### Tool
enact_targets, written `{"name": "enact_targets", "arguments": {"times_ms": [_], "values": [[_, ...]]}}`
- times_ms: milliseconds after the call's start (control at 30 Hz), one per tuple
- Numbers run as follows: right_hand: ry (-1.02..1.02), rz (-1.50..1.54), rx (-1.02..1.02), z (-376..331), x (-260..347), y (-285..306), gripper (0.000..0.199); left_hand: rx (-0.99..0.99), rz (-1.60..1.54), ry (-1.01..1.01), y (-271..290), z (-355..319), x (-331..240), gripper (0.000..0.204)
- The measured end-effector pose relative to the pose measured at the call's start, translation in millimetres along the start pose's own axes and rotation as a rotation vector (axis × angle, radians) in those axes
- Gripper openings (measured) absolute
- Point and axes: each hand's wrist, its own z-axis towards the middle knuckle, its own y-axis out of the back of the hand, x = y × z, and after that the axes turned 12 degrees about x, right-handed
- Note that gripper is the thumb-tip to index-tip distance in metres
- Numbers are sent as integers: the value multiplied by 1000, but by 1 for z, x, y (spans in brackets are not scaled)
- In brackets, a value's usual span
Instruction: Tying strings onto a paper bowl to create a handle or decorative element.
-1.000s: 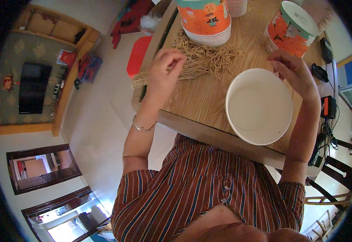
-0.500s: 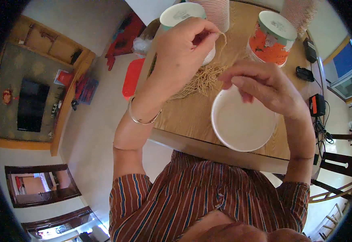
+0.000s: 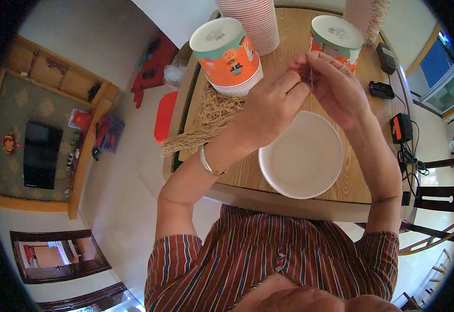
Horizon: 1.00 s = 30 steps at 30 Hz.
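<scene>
Above the far rim of a white open bucket, both hands meet with their fingers pinched. A thin tan strand of twine shows between their fingertips. My left hand, with a bangle on its wrist, grips the strand from the left. From the right, my right hand pinches its upper part; some fingertips hide one another. A loose bundle of the same twine lies left of my left hand, partly behind the forearm. Beyond it stand orange paper buckets, nested upside down.
A second orange bucket stack stands behind my right hand. Tall stacks of cups rise at the back of the wooden table. Chargers and cables line the right edge; a red container is beyond the left edge.
My left hand has come right and down with the strand, and my right hand has risen from the bucket rim to meet it. The view has shifted slightly.
</scene>
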Motion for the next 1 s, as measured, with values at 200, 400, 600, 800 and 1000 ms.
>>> {"name": "enact_targets", "arguments": {"times_ms": [200, 400, 600, 800, 1000], "values": [[58, -106, -1, 0, -2, 15, 21, 131, -304, 149, 13, -12, 1, 13], [-25, -809, 146, -13, 1, 12, 17, 43, -862, 574, 27, -4, 15, 30], [-49, -1021, 215, -20, 3, -5, 11, 91, -1169, 697, 30, -1, 15, 59], [137, -1215, 305, -22, 0, -5, 8, 335, -1083, 717, 35, -4, 16, 60], [20, -1191, 343, -24, 5, -4, 9, 406, -1080, 630, 34, -5, 12, 44]]}}
